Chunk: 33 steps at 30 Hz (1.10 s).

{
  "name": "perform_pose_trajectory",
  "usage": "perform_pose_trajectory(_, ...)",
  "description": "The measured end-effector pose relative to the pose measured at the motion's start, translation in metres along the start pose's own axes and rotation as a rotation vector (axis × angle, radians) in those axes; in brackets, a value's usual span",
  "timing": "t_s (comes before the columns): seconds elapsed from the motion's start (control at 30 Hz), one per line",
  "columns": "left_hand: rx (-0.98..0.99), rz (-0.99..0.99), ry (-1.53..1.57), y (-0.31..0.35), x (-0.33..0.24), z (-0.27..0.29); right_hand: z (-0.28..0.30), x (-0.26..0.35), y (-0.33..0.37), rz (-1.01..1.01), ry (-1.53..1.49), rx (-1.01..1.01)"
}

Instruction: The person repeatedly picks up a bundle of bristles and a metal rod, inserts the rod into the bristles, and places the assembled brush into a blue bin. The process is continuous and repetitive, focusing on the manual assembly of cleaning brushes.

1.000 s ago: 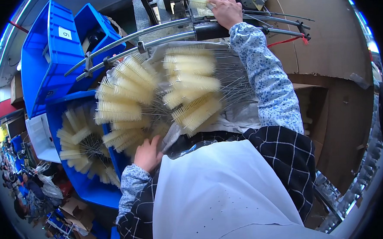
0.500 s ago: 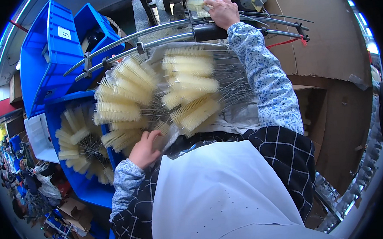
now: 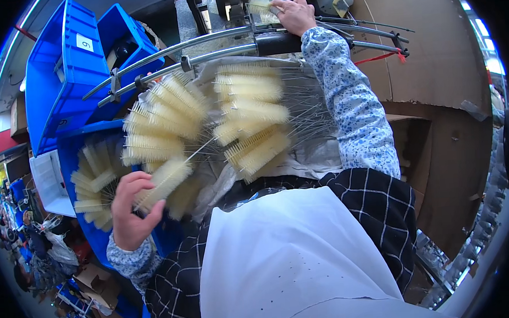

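My left hand is closed around the bristle end of a cream bottle brush, whose thin wire stem points up and to the right. More cream brushes lie in two stacks on my lap, a left stack fanned out and a right stack with wire stems reaching toward my right sleeve. At the far side my right hand pinches another cream brush in front of the metal machine. That brush's far end and stem are partly hidden.
Curved metal rails cross in front of the machine. To the left, a blue crate holds more brushes, with other blue bins behind it. Cardboard sheets stand on the right. A pale cloth lies under the brushes.
My left hand has moved left and down from the stacks, bringing a brush out with it. My right hand stays at the machine with its brush.
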<state>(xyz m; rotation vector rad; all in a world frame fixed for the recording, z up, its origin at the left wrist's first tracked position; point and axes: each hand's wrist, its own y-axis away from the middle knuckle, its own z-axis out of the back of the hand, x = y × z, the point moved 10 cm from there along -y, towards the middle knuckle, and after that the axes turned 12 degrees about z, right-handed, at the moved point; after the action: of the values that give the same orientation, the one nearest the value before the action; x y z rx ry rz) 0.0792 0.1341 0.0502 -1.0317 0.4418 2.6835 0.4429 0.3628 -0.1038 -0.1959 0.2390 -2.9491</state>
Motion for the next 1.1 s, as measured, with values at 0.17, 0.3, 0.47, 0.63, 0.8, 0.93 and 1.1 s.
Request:
perform_pose_trajectory(0.17, -0.241, -0.076, 0.301, 0.005, 0.001, 0.041, 0.018, 0.020, -0.011, 0.091, 0.019, -0.002)
perform_pose_trajectory(0.3, -0.359, -0.204, 0.342, 0.004, 0.000, 0.059, 0.008, 0.007, -0.014, 0.145, -0.004, -0.016)
perform_pose_trajectory(0.47, -0.640, -0.262, 0.382, 0.029, 0.013, 0.096, 0.042, -0.008, 0.014, -0.006, 0.288, -0.243)
perform_pose_trajectory(0.63, -0.696, -0.271, 0.430, 0.033, 0.024, 0.105, 0.024, -0.048, 0.030, -0.099, 0.032, -0.301)
perform_pose_trajectory(0.8, -0.719, -0.344, 0.451, 0.033, 0.017, 0.106, 0.019, -0.034, 0.024, -0.089, -0.037, -0.322)
perform_pose_trajectory(0.93, -0.730, -0.344, 0.409, 0.046, 0.018, 0.115, 0.017, -0.010, 0.016, -0.090, -0.060, -0.289)
perform_pose_trajectory(1.1, -0.785, -0.366, 0.477, 0.060, 0.027, 0.130, 0.019, 0.021, 0.010, -0.090, -0.021, -0.346)
